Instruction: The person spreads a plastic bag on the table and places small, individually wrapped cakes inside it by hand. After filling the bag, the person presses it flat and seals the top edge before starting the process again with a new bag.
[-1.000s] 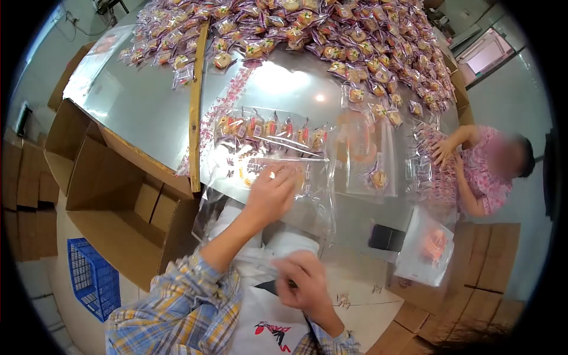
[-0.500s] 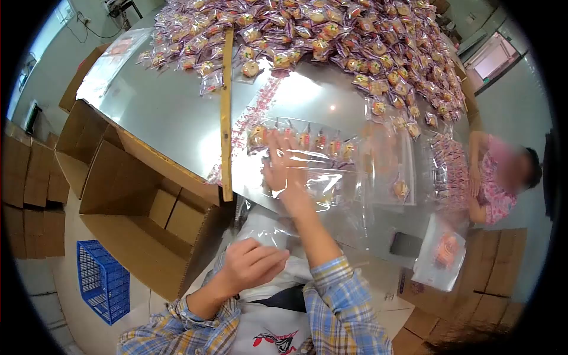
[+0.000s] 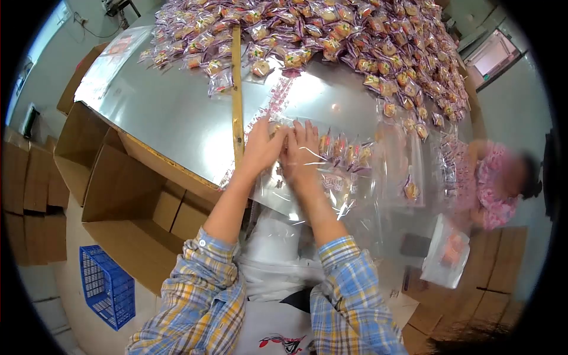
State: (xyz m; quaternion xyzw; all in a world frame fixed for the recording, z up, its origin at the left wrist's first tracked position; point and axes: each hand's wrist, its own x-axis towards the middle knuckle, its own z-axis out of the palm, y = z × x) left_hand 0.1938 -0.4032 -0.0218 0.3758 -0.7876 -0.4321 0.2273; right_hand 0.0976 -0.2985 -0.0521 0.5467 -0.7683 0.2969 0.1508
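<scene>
A clear plastic bag (image 3: 278, 192) lies on the metal table with a row of wrapped round snacks (image 3: 346, 152) along its far side. My right hand (image 3: 300, 155) is flat on the row, fingers stretched out. Beside it, my left hand (image 3: 262, 147) rests over the left end of the bag, fingers extended and thumb apart, close to the right hand. The packets under both hands are mostly hidden. To the right, more clear bags (image 3: 387, 171) lie flat, with a single wrapped snack (image 3: 411, 188) on them.
A large heap of wrapped snacks (image 3: 331, 35) covers the table's far side. A yellow wooden strip (image 3: 237, 94) lies left of my hands. Open cardboard boxes (image 3: 127, 189) and a blue basket (image 3: 109, 287) stand at left. A co-worker in pink (image 3: 497, 183) is at right.
My left hand has risen from near my body to the bag's left end and opened from a curled shape. My right hand has shifted slightly right and stays on the row.
</scene>
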